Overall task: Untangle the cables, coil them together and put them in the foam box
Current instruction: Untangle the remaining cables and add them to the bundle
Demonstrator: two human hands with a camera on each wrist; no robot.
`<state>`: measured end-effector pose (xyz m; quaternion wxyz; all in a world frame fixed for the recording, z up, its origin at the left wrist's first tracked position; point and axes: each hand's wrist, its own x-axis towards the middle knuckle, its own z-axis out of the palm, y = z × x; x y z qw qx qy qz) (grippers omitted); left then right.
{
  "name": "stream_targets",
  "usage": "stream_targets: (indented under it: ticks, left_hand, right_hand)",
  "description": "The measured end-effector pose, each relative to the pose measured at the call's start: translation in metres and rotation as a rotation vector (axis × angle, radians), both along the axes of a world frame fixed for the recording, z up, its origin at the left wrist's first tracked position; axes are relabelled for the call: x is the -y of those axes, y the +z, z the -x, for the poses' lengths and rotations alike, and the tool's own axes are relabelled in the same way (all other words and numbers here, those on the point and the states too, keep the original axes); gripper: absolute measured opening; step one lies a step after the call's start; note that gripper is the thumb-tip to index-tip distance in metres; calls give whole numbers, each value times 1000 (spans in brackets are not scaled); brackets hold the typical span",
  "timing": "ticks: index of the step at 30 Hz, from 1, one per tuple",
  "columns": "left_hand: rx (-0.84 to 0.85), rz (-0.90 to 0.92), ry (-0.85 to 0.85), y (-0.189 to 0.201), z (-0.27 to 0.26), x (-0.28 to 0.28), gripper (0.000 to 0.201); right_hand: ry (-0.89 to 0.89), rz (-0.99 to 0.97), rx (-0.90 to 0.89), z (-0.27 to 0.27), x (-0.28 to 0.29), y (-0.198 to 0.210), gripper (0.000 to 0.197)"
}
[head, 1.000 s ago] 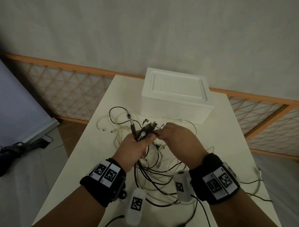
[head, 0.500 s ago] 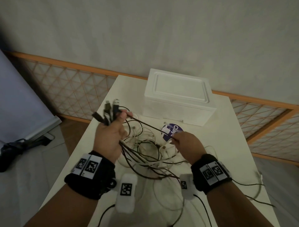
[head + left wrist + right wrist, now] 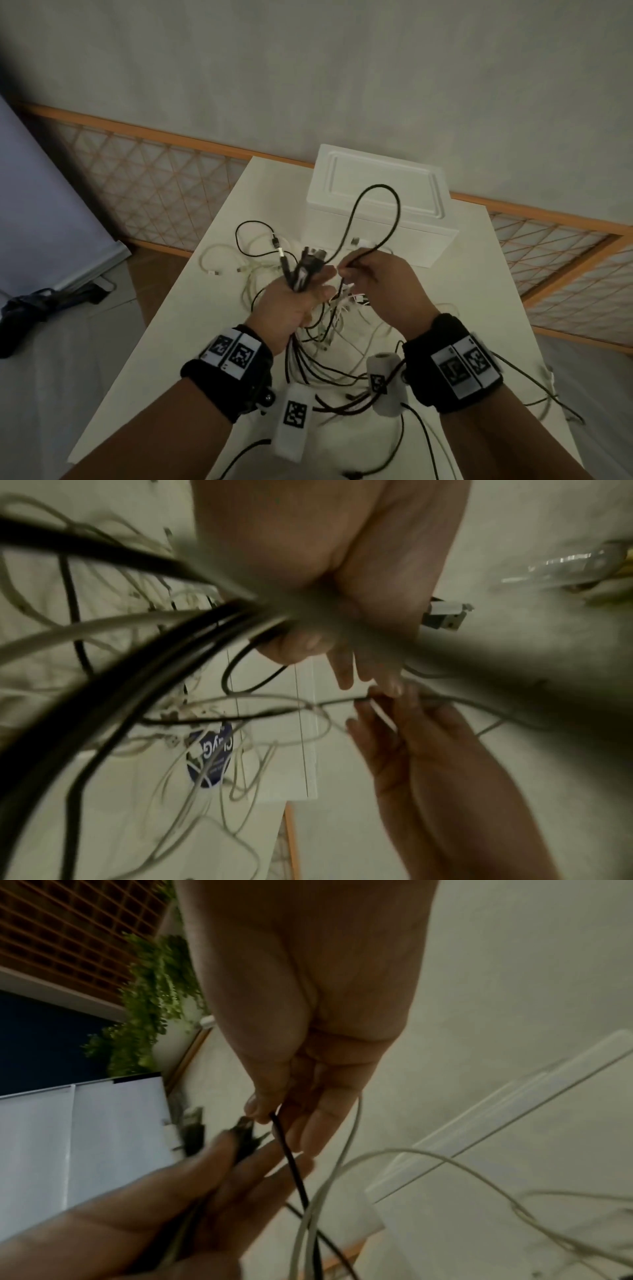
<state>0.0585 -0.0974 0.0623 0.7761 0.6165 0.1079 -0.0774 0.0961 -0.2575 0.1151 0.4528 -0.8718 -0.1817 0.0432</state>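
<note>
A tangle of black and white cables (image 3: 329,329) lies on the white table (image 3: 191,308) below my hands. My left hand (image 3: 294,301) grips a bundle of black cable ends (image 3: 308,263), plugs pointing up. Close beside it my right hand (image 3: 376,284) pinches a black cable (image 3: 376,219) between thumb and finger; the cable rises in a tall loop in front of the white foam box (image 3: 380,209). The box stands lidded at the table's far end. The right wrist view shows the pinched black cable (image 3: 291,1156) with a white cable (image 3: 342,1164) beside it.
A round blue sticker (image 3: 209,758) lies on the table under the cables. Loose white cable ends (image 3: 219,260) trail to the far left. More cable strands hang over the table's right edge (image 3: 548,394). An orange lattice fence (image 3: 144,178) and a grey wall stand behind the table.
My left hand has come back right and down with its bundle of plugs. My right hand has risen to meet it, lifting a black cable into a tall loop.
</note>
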Motion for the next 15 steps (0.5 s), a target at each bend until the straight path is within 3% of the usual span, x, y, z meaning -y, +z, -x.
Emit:
stream_targets:
  ticks: [3, 6, 10, 15]
  left_hand:
    - [52, -101, -104, 3, -5, 17, 14]
    - [-4, -267, -126, -9, -12, 21, 10]
    - [-169, -370, -34, -38, -20, 14, 11]
    - [-263, -403, 61, -59, -24, -7, 19]
  right_hand:
    - [7, -45, 72, 9, -4, 9, 20]
    - [-58, -159, 148, 15, -1, 22, 19]
    - [-184, -283, 306, 17, 14, 34, 22]
    - [-251, -510, 332, 17, 38, 40, 33]
